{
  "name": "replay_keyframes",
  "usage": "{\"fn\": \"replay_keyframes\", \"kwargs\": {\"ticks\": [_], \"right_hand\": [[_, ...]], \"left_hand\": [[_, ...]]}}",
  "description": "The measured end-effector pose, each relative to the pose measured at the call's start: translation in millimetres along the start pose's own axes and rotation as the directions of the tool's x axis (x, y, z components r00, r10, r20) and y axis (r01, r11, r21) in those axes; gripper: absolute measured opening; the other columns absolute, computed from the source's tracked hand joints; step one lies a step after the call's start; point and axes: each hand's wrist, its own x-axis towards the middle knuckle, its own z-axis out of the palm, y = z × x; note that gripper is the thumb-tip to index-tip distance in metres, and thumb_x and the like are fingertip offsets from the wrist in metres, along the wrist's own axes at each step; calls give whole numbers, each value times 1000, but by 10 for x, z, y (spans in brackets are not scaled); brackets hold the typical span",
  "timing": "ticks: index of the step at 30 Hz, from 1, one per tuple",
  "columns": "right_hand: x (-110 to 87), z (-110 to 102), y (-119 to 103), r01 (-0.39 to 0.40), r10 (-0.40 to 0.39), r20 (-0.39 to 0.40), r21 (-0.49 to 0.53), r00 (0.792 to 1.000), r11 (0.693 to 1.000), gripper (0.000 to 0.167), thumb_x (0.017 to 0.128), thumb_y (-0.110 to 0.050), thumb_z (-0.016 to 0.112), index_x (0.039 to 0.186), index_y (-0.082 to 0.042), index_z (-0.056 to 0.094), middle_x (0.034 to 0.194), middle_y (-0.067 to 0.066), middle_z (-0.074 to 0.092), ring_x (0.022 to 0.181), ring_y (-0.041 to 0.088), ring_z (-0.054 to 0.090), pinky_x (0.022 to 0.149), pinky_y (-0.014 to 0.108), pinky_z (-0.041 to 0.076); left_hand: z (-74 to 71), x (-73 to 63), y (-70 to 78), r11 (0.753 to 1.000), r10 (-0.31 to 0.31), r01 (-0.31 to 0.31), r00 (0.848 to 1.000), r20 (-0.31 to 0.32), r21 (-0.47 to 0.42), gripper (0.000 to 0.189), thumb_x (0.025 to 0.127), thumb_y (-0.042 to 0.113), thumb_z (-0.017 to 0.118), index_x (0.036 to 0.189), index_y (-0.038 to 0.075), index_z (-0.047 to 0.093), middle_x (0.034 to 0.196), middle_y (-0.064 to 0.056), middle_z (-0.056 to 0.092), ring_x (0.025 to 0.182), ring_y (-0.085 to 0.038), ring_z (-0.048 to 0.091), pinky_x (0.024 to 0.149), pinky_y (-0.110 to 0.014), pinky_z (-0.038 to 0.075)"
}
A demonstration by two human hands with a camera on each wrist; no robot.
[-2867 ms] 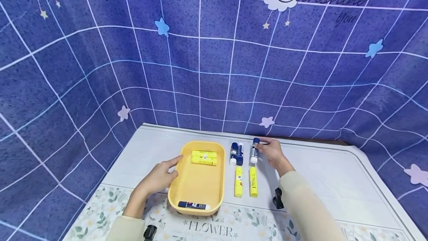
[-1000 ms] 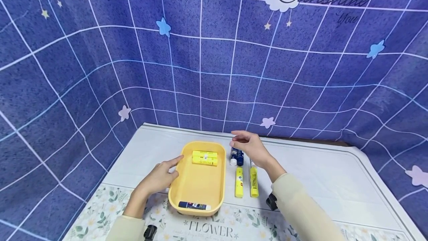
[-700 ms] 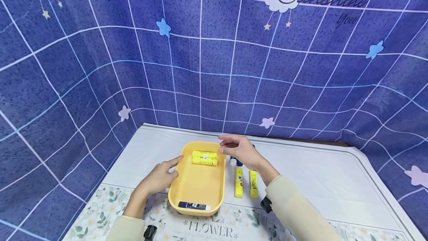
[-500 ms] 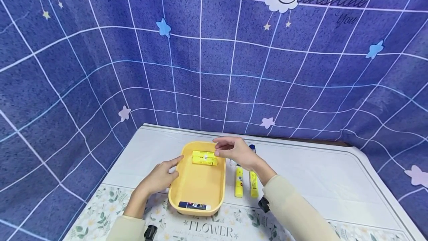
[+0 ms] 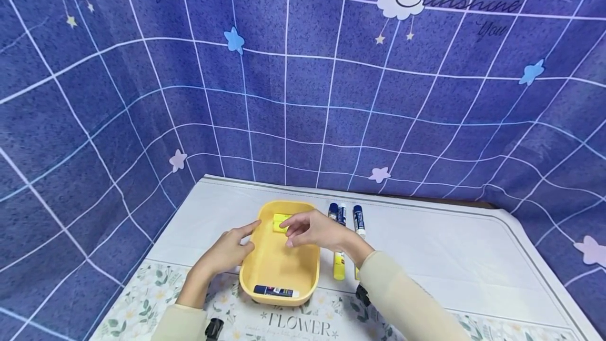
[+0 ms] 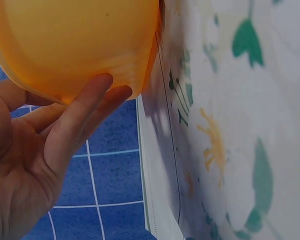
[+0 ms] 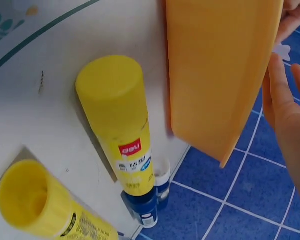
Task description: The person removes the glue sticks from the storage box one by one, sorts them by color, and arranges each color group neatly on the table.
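A yellow tray (image 5: 279, 267) lies on the table. My left hand (image 5: 229, 249) holds its left rim; in the left wrist view, fingers (image 6: 80, 117) lie along the outer wall. My right hand (image 5: 314, 230) is over the tray with fingers loosely bent and nothing visible between them. Beneath it, two yellow glue sticks (image 5: 279, 223) lie side by side in the tray, partly covered. A navy glue stick (image 5: 276, 291) lies at the tray's near end. Right of the tray are a yellow glue stick (image 7: 117, 120), another yellow one (image 7: 55, 205) and several blue-and-white glue sticks (image 5: 359, 220).
A white table cover (image 5: 426, 257) with a floral near border (image 5: 142, 288) spreads under everything. Behind the table hangs a blue gridded curtain (image 5: 303, 130) with stars and clouds.
My right hand let go of a blue-and-white glue stick right of the tray, then moved left over the tray, now covering part of the yellow glue sticks. My left hand stayed at the rim.
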Motion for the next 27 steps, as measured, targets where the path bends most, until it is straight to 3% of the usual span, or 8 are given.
{"fn": "replay_keyframes", "kwargs": {"ticks": [5,9,11,13,15,20,24,27], "right_hand": [[27,50,2,-28,30,51,-33,998,999,47,84,-2,82,129,-4,71,112,19,72,97,13,69,90,26,59],[29,102,-4,-42,50,118,-68,992,997,48,84,-2,82,131,-6,70,120,30,69,98,14,70,89,24,58],[28,130,-4,-42,53,159,-73,986,996,49,84,-1,81,132,-5,69,121,31,68,97,13,70,89,23,58],[30,153,-1,-40,55,202,-78,978,996,50,85,-1,81,133,-3,67,121,33,68,96,13,70,88,23,57],[36,172,0,-29,52,229,-102,972,994,51,85,-1,81,134,-1,66,119,31,69,94,11,70,87,22,57],[57,219,3,-29,65,253,-146,965,989,53,83,-1,82,134,1,66,112,25,74,91,11,70,86,20,55],[62,273,13,-64,107,293,-154,950,986,53,83,-1,82,133,0,66,116,28,72,91,10,70,85,19,54],[64,314,20,-77,131,322,-175,938,982,52,82,-1,82,132,0,67,118,29,70,89,9,70,83,19,55]], "left_hand": [[-15,-6,24,1000,13,-13,1000,-4,9,60,99,6,54,158,8,42,58,0,48,44,-9,39,46,-24,41],[-22,-1,22,1000,18,-18,1000,-4,17,60,99,6,54,158,8,42,58,-2,50,44,-9,39,45,-24,40],[-21,-1,20,1000,18,-18,1000,-1,13,60,99,6,54,158,8,42,65,-9,58,44,-8,39,46,-24,41],[-18,0,14,1000,23,-22,1000,-6,9,60,99,6,54,158,7,42,83,-16,69,43,-9,39,46,-25,42],[-16,1,8,1000,18,-18,1000,-6,9,60,99,6,54,158,7,42,89,-20,70,43,-9,39,46,-24,42],[-16,6,-18,1000,19,-19,1000,-12,19,60,99,6,55,158,8,43,93,-21,71,43,-8,38,48,-24,42],[-21,6,-27,999,38,-38,999,-21,22,59,98,6,55,156,6,45,120,-20,69,44,-10,36,57,-26,46],[-22,2,-33,999,38,-38,999,-13,21,60,98,6,55,157,6,44,114,-22,71,43,-9,36,56,-26,46]]}}
